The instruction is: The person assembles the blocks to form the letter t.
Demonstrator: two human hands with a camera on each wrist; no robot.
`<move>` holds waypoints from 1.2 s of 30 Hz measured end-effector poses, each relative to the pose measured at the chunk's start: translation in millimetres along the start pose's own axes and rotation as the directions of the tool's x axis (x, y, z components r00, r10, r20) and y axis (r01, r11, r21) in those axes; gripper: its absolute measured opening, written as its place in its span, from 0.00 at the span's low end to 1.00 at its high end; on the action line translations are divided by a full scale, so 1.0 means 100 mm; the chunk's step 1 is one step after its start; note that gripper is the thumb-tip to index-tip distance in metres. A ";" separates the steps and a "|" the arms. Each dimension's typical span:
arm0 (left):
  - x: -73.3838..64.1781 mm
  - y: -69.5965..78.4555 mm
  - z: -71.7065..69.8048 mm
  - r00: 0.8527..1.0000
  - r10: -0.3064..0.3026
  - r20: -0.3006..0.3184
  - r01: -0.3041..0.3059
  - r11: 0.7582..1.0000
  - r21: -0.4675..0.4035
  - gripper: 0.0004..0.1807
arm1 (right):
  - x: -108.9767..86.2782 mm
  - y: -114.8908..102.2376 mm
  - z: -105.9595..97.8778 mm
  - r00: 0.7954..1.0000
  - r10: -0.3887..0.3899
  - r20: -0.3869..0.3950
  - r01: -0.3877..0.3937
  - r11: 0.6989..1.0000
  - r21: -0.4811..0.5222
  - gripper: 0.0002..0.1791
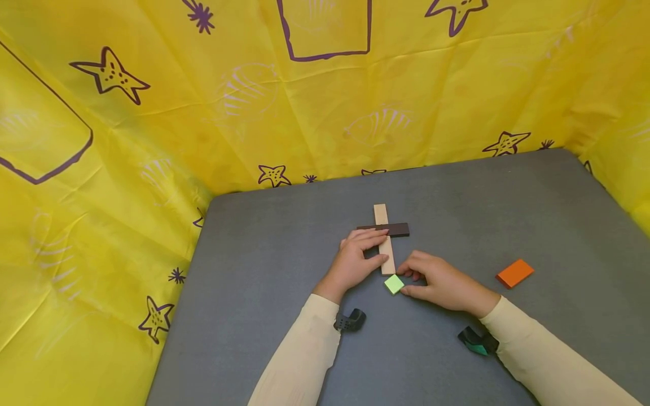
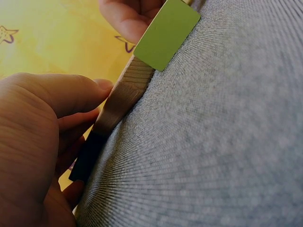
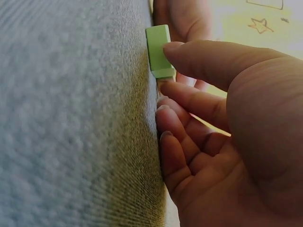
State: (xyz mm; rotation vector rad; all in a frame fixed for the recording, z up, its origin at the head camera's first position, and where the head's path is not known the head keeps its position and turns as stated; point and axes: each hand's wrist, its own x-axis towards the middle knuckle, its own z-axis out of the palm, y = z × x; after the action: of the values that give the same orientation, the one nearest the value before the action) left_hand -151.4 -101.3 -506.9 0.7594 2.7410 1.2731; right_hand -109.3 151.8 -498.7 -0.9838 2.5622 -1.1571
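Note:
A green block [image 1: 394, 284] lies at the near end of a pale wooden block [image 1: 387, 256], turned cornerwise to it. My right hand [image 1: 440, 280] pinches the green block, thumb on one side and index finger on the other; its other fingers curl beside it. My left hand [image 1: 354, 260] rests over the pale block and a dark brown block [image 1: 399, 229], thumb at the pale block's edge and fingers stretched across the dark one. Another pale wooden piece [image 1: 380, 213] sticks out beyond the dark block, which lies crosswise. In the left wrist view the green block [image 2: 168, 35] shows its broad face.
An orange block [image 1: 515, 273] lies on the grey table [image 1: 264, 270], right of my right hand. Yellow printed cloth [image 1: 315, 113] hangs along the back and sides of the table. Dark wrist straps [image 1: 350, 320] sit at both cuffs.

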 end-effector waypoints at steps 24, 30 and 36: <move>0.01 -0.01 0.01 1.000 -0.010 -0.001 0.010 1.000 0.000 0.26 | 0.00 0.00 -0.06 0.998 0.060 0.003 -0.060 0.990 0.126 0.26; 0.00 0.00 0.00 1.000 -0.011 0.001 0.011 1.000 0.002 0.26 | -0.02 0.01 -0.09 0.998 0.059 -0.007 -0.054 0.952 0.300 0.26; 0.00 0.01 0.01 1.000 -0.028 0.008 0.027 1.000 0.014 0.26 | -0.03 0.00 -0.15 0.997 0.078 -0.005 -0.068 0.890 0.451 0.23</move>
State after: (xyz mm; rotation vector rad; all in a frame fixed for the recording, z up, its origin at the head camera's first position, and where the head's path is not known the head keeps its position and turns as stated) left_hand -150.9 -100.3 -507.1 0.7237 2.7471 1.2440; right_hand -112.9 162.9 -489.4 -0.7557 2.1622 -1.6444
